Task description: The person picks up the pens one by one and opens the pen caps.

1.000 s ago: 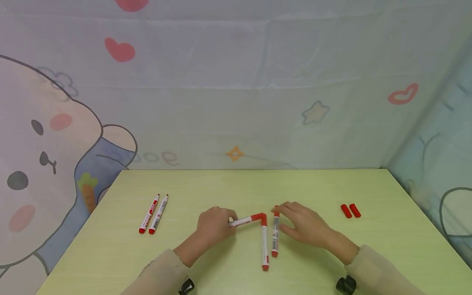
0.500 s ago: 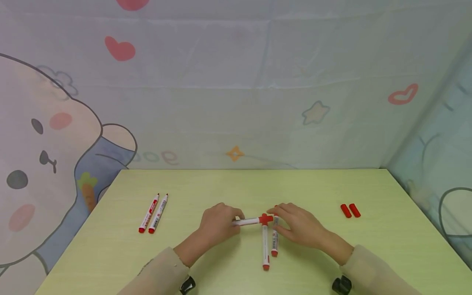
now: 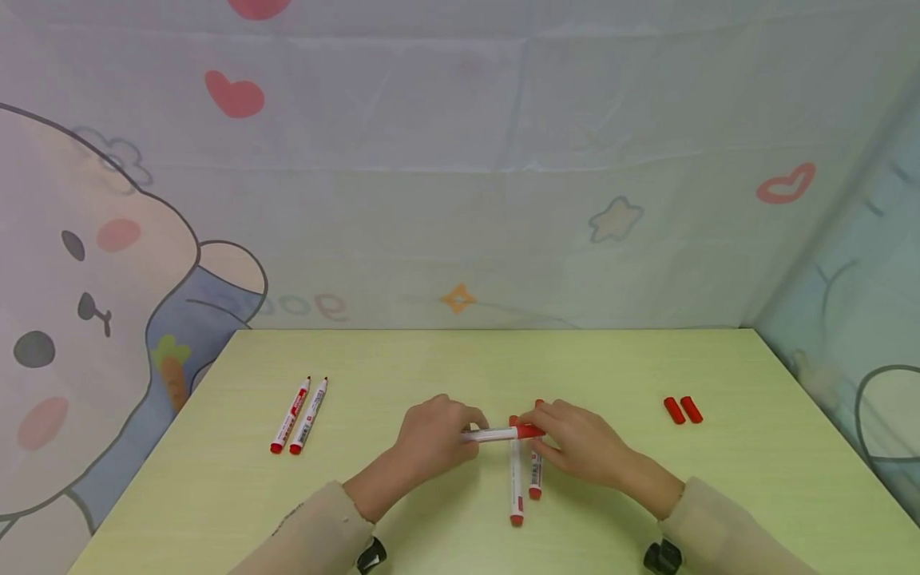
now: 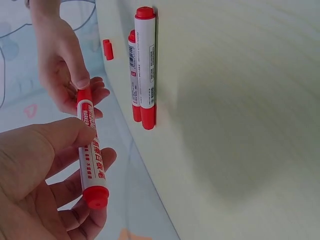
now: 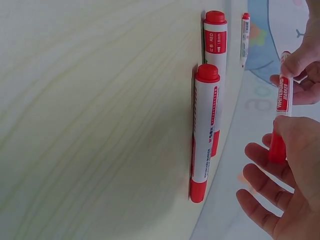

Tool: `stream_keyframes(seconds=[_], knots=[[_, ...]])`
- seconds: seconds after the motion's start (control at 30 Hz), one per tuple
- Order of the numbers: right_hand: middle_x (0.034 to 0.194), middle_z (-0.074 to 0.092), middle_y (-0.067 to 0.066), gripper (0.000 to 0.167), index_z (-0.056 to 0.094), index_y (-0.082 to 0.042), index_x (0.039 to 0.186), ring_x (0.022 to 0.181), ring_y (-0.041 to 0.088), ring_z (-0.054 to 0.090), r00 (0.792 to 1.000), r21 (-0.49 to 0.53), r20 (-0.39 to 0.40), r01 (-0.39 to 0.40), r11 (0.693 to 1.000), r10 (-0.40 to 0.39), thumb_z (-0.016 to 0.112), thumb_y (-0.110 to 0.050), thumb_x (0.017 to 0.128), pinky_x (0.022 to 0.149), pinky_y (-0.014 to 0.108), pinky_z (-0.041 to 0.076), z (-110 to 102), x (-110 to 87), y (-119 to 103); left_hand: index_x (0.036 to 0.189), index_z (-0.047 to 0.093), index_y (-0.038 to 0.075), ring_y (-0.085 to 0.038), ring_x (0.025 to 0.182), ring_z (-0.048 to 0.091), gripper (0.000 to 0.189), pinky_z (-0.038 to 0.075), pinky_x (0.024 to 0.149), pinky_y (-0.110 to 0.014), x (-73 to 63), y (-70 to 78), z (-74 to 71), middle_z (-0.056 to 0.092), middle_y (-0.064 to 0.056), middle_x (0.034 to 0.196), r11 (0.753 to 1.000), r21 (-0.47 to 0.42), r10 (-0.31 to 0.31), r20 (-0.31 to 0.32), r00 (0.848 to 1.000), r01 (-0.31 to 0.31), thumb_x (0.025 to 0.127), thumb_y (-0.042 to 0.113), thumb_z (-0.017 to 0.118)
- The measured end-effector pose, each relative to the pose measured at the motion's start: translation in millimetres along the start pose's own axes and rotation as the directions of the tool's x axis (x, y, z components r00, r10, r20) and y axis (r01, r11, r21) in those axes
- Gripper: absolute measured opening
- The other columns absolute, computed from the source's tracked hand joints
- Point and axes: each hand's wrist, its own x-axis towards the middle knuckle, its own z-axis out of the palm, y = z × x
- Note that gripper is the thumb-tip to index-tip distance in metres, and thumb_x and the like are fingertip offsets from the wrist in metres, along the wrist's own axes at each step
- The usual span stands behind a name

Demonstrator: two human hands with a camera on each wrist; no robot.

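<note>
A white whiteboard marker [image 4: 91, 145] with a red cap [image 3: 528, 431] is held level above the table, between both hands. My left hand [image 3: 436, 435] grips its barrel, thumb on top and fingers curled beneath, near the red end plug. At the other end, my right hand [image 3: 585, 443] pinches the cap between thumb and fingers; its other fingers are loosely bent in the right wrist view. Below the held marker lie two capped red markers, one [image 3: 516, 483] nearer the left hand and one [image 3: 535, 475] partly hidden under the right hand.
Two uncapped markers [image 3: 291, 419] lie side by side at the table's left, tips pointing away. Two loose red caps [image 3: 683, 410] lie at the right. A printed cloth [image 3: 460, 160] hangs behind the table [image 3: 402, 359].
The left hand has carried the marker rightward, and it has turned from slanting to nearly level. My right hand has moved slightly left off the lying marker and taken hold of the cap.
</note>
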Motion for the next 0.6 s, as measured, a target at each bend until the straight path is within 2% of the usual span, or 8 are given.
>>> stream_keyframes(seconds=[0.37,0.6], knots=[[0.079,0.055,-0.010,0.019,0.064,-0.014,0.101,0.066,0.004,0.041,0.998,-0.018,-0.038,0.059,0.998,-0.059,0.068,-0.019,0.082,0.058,0.016,0.039,1.3,0.5,-0.1,0.087,0.072,0.023,-0.006,0.064,0.047,0.014,0.034,0.046,-0.020,0.2,-0.4,0.1,0.064,0.011,0.068,1.000,-0.017,0.020,-0.019,1.000,-0.021,0.074,0.017,0.072],[0.082,0.056,-0.009,0.018,0.062,-0.016,0.098,0.069,0.006,0.044,0.996,-0.059,-0.075,0.049,0.997,-0.053,0.069,-0.015,0.081,0.060,0.019,0.042,-0.8,0.3,0.0,0.086,0.072,0.023,-0.006,0.064,0.046,0.011,0.034,0.047,-0.021,-1.6,-5.4,-0.2,0.064,0.011,0.070,0.998,-0.059,0.001,-0.048,0.999,-0.004,0.075,0.022,0.071]])
